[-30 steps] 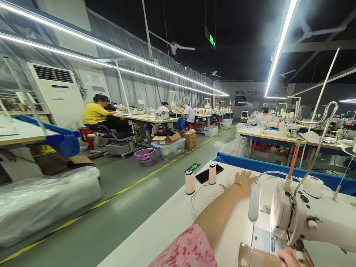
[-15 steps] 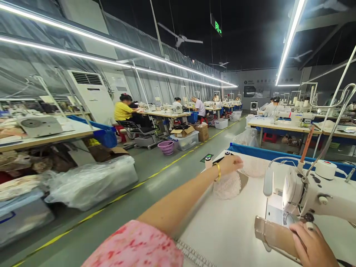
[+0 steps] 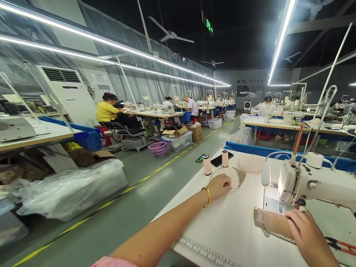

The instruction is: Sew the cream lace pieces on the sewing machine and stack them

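Note:
My left hand (image 3: 220,185) is closed on a piece of white lace (image 3: 233,177) that lies on a brown piece on the white sewing table (image 3: 230,226). My right hand (image 3: 303,233) rests with curled fingers on a brown piece of material (image 3: 271,221) under the needle of the white sewing machine (image 3: 314,185). Two thread spools (image 3: 207,165) (image 3: 225,158) stand beyond my left hand, beside a black phone (image 3: 219,160). More white lace (image 3: 249,163) lies farther back.
A ruler strip (image 3: 204,252) runs along the table's near edge. Red-handled scissors (image 3: 340,244) lie at the right. To the left is a green aisle (image 3: 133,200) with a yellow line, plastic-covered bins (image 3: 69,191) and a pink basket (image 3: 157,149). Other people sew at distant tables.
My left hand has drawn back toward me from the far lace pile with a lace piece and now rests lower on the table. The view has swung slightly.

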Demonstrator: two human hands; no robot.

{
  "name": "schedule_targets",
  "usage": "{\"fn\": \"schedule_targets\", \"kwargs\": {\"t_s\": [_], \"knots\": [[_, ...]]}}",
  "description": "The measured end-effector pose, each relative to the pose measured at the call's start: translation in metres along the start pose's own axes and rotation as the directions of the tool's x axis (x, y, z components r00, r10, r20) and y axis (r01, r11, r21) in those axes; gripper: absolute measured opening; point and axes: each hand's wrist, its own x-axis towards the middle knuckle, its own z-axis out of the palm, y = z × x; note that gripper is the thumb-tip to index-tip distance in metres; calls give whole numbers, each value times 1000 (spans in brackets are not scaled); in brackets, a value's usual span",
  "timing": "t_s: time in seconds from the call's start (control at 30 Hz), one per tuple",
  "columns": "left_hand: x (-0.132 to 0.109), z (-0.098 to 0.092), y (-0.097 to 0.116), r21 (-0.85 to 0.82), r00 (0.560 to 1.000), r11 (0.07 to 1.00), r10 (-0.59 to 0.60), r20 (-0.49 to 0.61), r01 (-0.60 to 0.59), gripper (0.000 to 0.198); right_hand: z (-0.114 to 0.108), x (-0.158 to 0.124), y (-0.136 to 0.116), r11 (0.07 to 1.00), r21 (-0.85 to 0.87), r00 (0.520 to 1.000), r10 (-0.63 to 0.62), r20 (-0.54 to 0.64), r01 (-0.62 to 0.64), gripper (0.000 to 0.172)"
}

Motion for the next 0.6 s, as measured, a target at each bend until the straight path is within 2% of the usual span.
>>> {"fn": "schedule_targets", "kwargs": {"t_s": [0.13,0.23,0.3,0.33,0.37,0.4,0.43,0.47,0.6], "knots": [[-5,-6,16,-21,1000,1000,16,-10,-17,10,-1,0,-2,999,27,999,39,25,-40,21],[-22,-2,47,-61,999,997,49,-12,-50,8,-4,2,-8,993,98,997,55,49,-60,24],[-38,7,75,-123,992,986,117,48,-111,11,-10,4,-16,984,161,995,60,82,-73,26],[-45,11,89,-167,981,974,168,96,-151,11,-15,6,-21,978,190,992,64,108,-84,26],[-51,16,101,-256,950,945,253,181,-202,11,-20,9,-27,972,218,989,64,134,-93,27],[-54,21,112,-376,901,897,345,263,-234,13,-26,12,-34,965,240,984,66,163,-105,27],[-55,25,120,-419,873,870,398,281,-262,15,-32,15,-41,959,258,979,68,191,-117,28],[-53,28,125,-416,860,863,424,284,-288,18,-38,18,-48,954,273,978,65,199,-119,28],[-27,41,126,-183,901,924,371,224,-335,19,-51,28,-65,945,279,974,120,191,-171,27]]}}
